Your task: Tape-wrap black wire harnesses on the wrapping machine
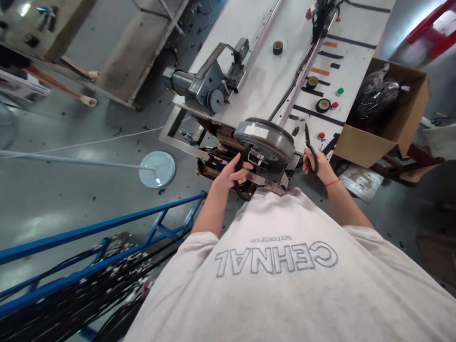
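Note:
My left hand [238, 172] is closed round a black cable [241, 164] at the front end of the workbench. Just beyond it is a round grey reel-like part [265, 137] with a white label, mounted at the bench end. My right hand [318, 166] grips black-handled scissors [309, 147] by the handle, blades pointing away over the bench edge. Part of the cable is hidden behind my left fingers. A bundle of black cables [302, 64] runs along the metal rail from the far end toward the round part.
A motor unit [199, 85] stands on the bench's left side. Tape rolls [323, 105] and push buttons [321, 136] lie at the right. An open cardboard box [384, 142] stands beside the bench. To my left are a blue rack [142, 216] of cables and a round stand base [157, 169].

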